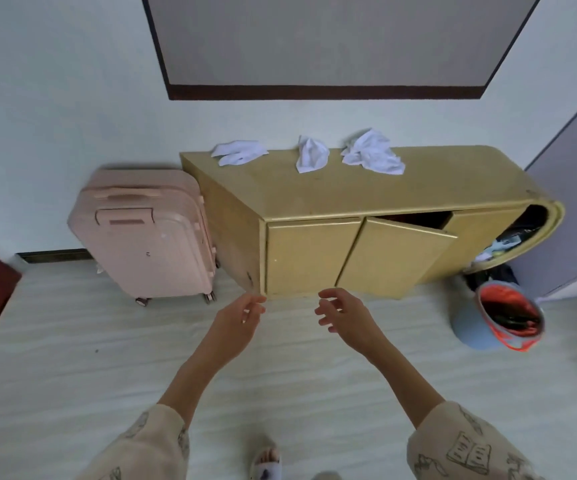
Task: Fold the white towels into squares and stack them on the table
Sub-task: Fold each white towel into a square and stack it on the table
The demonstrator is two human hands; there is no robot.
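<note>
I see three crumpled towels along the bench's far edge: one near the left corner, one mid-edge, one just right of it. My left hand and right hand hover short of the bench (fingers loose, each grip holding nothing).

Crumpled cloth towels, matt cabinet

We record a home interior, likely a bedroom or hallway. Evidence: a yellow low cabinet against a plain wall with one door ajar, a pink suitcase parked beside it, pale wood-look flooring, a lined waste bin, and a slippered foot.
</note>
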